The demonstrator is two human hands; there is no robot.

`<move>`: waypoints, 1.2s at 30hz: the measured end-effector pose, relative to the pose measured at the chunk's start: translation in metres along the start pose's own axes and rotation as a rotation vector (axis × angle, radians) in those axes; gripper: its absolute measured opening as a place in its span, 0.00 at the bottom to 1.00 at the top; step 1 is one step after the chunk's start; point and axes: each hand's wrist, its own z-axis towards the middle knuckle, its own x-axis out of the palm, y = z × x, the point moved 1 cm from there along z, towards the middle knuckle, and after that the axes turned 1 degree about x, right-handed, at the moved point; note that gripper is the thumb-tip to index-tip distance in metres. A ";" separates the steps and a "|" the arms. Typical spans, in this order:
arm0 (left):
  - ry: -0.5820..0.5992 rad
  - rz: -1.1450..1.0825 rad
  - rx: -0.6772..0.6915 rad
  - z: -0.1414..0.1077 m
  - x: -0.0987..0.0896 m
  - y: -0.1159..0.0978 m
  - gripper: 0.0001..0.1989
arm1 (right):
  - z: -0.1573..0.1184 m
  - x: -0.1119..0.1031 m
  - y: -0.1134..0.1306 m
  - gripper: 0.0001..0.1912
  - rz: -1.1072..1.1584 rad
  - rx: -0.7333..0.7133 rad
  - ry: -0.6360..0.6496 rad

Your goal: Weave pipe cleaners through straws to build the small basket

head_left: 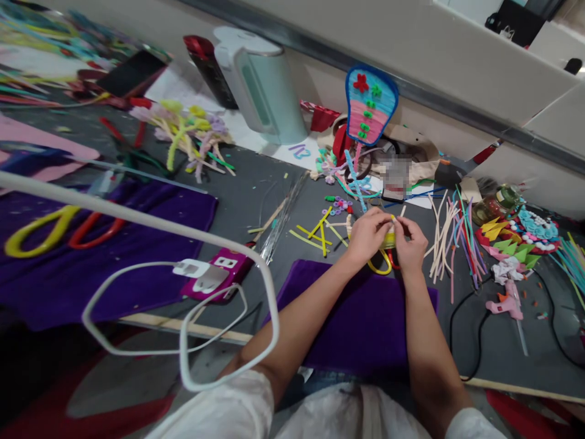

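Note:
Both of my hands work close together above the far edge of a purple cloth. My left hand is closed, its fingers pinching a small yellow pipe-cleaner piece. From the other side my right hand pinches the same piece; its exact shape is partly hidden by my fingers. Just below the hands show the yellow and red handles of scissors. Left of them lie short yellow pipe-cleaner strips and small purple rings. A light blue pipe-cleaner stick rises behind my left hand.
A pink glue gun with a black cord lies right, near loose pipe cleaners and a glass jar. A fan-shaped craft and kettle stand behind. At left, a white cable loops near a purple power strip.

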 end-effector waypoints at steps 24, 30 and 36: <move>0.071 0.046 0.019 -0.002 -0.002 -0.008 0.11 | -0.001 -0.002 -0.002 0.17 -0.204 -0.092 -0.021; 0.075 0.001 0.049 0.000 -0.001 -0.003 0.13 | 0.008 -0.006 -0.010 0.17 0.209 0.177 0.084; 0.095 0.058 0.128 0.000 -0.003 -0.002 0.15 | 0.010 -0.004 -0.018 0.18 0.496 0.329 0.195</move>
